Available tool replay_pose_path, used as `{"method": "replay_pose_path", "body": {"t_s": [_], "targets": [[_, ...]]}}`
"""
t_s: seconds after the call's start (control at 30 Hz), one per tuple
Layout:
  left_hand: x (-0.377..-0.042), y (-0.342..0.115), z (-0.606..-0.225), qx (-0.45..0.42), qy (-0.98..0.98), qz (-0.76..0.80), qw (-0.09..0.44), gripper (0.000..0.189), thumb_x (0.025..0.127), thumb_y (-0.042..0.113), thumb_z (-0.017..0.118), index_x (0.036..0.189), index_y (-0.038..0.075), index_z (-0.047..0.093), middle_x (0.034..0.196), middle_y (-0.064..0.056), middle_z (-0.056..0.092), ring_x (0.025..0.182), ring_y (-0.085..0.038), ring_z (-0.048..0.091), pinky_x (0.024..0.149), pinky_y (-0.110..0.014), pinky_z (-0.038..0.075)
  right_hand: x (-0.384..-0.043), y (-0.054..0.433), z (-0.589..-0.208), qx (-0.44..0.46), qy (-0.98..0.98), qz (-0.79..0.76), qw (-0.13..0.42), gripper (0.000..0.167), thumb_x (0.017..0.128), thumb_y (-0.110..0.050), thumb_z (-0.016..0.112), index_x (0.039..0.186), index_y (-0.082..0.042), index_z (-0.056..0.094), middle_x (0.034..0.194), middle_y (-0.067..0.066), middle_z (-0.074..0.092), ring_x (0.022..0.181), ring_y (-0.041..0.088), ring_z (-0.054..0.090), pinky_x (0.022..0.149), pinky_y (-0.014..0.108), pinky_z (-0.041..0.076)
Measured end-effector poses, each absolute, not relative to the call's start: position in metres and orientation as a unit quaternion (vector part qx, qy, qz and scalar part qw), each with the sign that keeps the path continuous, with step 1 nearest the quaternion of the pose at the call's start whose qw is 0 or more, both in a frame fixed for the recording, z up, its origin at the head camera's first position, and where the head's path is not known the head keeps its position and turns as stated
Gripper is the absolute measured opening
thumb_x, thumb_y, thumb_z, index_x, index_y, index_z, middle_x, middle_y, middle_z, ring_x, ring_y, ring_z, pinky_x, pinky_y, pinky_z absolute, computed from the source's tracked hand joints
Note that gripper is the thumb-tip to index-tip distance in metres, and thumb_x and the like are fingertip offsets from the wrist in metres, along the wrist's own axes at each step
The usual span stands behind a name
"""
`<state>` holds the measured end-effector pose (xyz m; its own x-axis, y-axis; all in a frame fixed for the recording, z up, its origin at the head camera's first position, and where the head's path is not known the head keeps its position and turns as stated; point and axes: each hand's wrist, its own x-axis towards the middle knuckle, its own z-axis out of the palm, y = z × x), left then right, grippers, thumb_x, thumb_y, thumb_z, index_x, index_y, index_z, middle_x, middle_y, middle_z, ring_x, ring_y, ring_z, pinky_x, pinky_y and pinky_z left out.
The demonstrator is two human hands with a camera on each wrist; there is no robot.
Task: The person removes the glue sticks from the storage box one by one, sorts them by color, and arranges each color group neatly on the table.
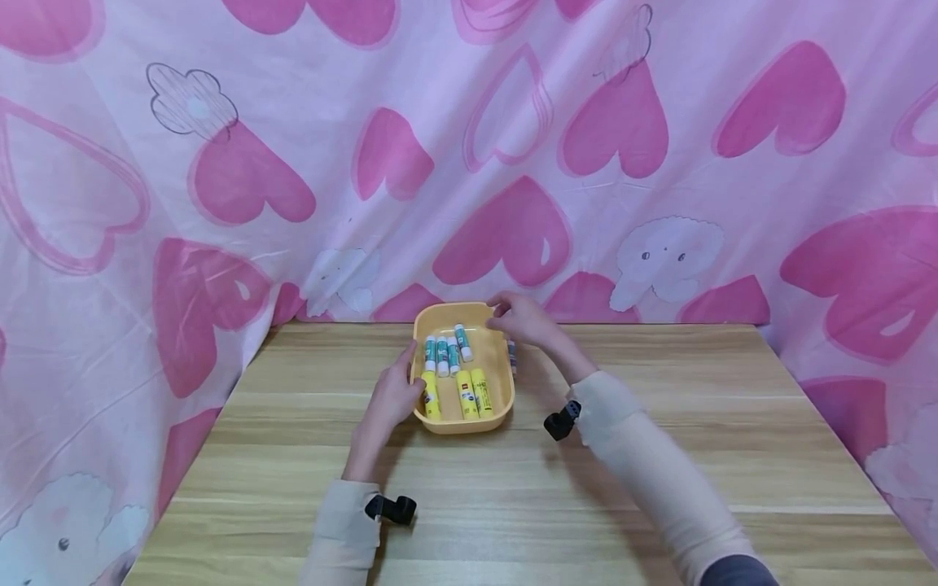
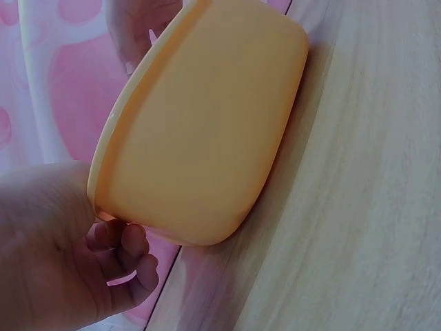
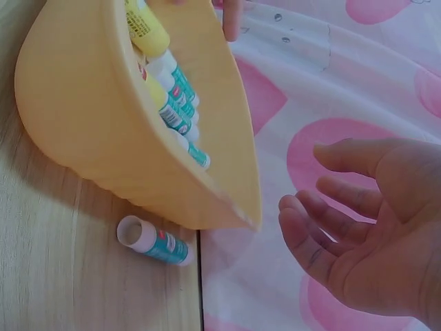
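A yellow-orange plastic basket [image 1: 501, 407] stands on the table near its back edge. My left hand [image 1: 396, 391] holds the basket's left rim, thumb over the edge and fingers curled beneath the rim in the left wrist view. Inside lie several teal-and-white glue sticks [image 1: 442, 356] and three yellow glue sticks [image 1: 467, 395]. My right hand [image 1: 520, 317] is by the far right corner; in the right wrist view its loosely bent fingers [image 3: 331, 214] hold nothing and stand apart from the rim. Another teal-and-white glue stick [image 3: 157, 241] lies on the table just right of the basket.
A pale wood-grain table [image 1: 469, 505] spreads beneath both arms. Right behind its back edge hangs a pink cloth [image 1: 410, 236] printed with hearts, which also drapes along both sides. Each wrist wears a small black camera [image 1: 563, 420].
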<state>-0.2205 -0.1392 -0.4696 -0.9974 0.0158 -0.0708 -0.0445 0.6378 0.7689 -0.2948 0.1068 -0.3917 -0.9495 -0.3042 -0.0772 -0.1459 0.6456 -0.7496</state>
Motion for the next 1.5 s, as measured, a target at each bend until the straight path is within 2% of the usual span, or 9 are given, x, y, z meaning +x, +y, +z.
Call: {"method": "replay_pose_path", "body": {"t_s": [0.13,0.3,0.47,0.53,0.7,0.9,1.1,1.3,1.5], "targets": [[-0.221,-0.139,-0.469,-0.008,0.906,0.422,0.039,0.074,0.092,0.008,0.056,0.159,0.012,0.024,0.159,-0.016,0.035,0.127,-0.025,0.049,0.111,-0.047,0.042,-0.298,0.111,-0.398,-0.124,0.896,-0.416,0.092,0.048,0.094,-0.021,0.063,0.137,-0.002,0.055,0.113,0.016,0.061,0.092,0.032,0.063,0.078,0.042,0.058],[-0.220,-0.139,-0.468,-0.011,0.905,0.422,0.041,0.073,0.093,0.008,0.056,0.159,0.012,0.024,0.160,-0.015,0.034,0.135,-0.025,0.045,0.113,-0.046,0.039,-0.302,0.124,-0.412,-0.145,0.894,-0.417,0.069,0.043,0.092,-0.015,0.063,0.129,0.006,0.058,0.108,0.020,0.064,0.092,0.026,0.060,0.071,0.029,0.054],[-0.220,-0.138,-0.469,-0.012,0.906,0.421,0.040,0.074,0.093,0.008,0.056,0.159,0.012,0.024,0.160,-0.015,0.035,0.134,-0.026,0.046,0.112,-0.046,0.041,-0.305,0.136,-0.435,-0.141,0.886,-0.433,0.089,0.035,0.093,-0.011,0.060,0.123,0.007,0.060,0.097,0.021,0.065,0.084,0.028,0.061,0.069,0.030,0.053],[-0.219,-0.138,-0.469,-0.013,0.907,0.420,0.039,0.074,0.092,0.007,0.056,0.158,0.012,0.024,0.159,-0.016,0.036,0.128,-0.026,0.050,0.108,-0.045,0.046,-0.305,0.140,-0.444,-0.132,0.880,-0.442,0.110,0.034,0.094,-0.011,0.058,0.123,0.006,0.059,0.099,0.022,0.064,0.085,0.030,0.062,0.073,0.035,0.055],[-0.219,-0.136,-0.471,-0.016,0.908,0.417,0.039,0.073,0.093,0.007,0.056,0.159,0.012,0.024,0.159,-0.015,0.037,0.122,-0.026,0.053,0.102,-0.043,0.050,-0.302,0.141,-0.459,-0.109,0.867,-0.464,0.146,0.040,0.094,-0.008,0.058,0.131,0.008,0.052,0.124,0.025,0.059,0.091,0.033,0.064,0.082,0.043,0.058],[-0.219,-0.134,-0.470,-0.017,0.909,0.415,0.040,0.073,0.093,0.008,0.056,0.159,0.013,0.024,0.157,-0.016,0.039,0.120,-0.026,0.054,0.100,-0.043,0.051,-0.300,0.141,-0.465,-0.085,0.880,-0.440,0.158,0.049,0.092,-0.009,0.063,0.135,0.008,0.048,0.113,0.025,0.062,0.081,0.028,0.064,0.071,0.036,0.058],[-0.220,-0.135,-0.469,-0.016,0.908,0.417,0.043,0.073,0.093,0.009,0.056,0.159,0.013,0.024,0.158,-0.015,0.037,0.123,-0.026,0.052,0.105,-0.044,0.048,-0.299,0.151,-0.462,-0.082,0.889,-0.422,0.157,0.050,0.090,-0.004,0.061,0.137,0.007,0.047,0.114,0.024,0.061,0.084,0.026,0.062,0.073,0.036,0.056],[-0.220,-0.138,-0.467,-0.015,0.906,0.420,0.042,0.073,0.093,0.008,0.056,0.159,0.013,0.024,0.158,-0.016,0.037,0.124,-0.026,0.052,0.105,-0.044,0.048,-0.302,0.167,-0.462,-0.088,0.896,-0.411,0.142,0.049,0.092,-0.008,0.060,0.137,0.009,0.047,0.103,0.021,0.062,0.073,0.023,0.058,0.062,0.030,0.050],[-0.221,-0.138,-0.468,-0.018,0.908,0.416,0.042,0.074,0.093,0.008,0.056,0.159,0.012,0.023,0.157,-0.017,0.039,0.122,-0.026,0.053,0.103,-0.044,0.050,-0.301,0.169,-0.464,-0.080,0.904,-0.398,0.133,0.051,0.092,-0.014,0.065,0.135,0.008,0.049,0.109,0.022,0.062,0.072,0.020,0.059,0.061,0.026,0.049]]}}
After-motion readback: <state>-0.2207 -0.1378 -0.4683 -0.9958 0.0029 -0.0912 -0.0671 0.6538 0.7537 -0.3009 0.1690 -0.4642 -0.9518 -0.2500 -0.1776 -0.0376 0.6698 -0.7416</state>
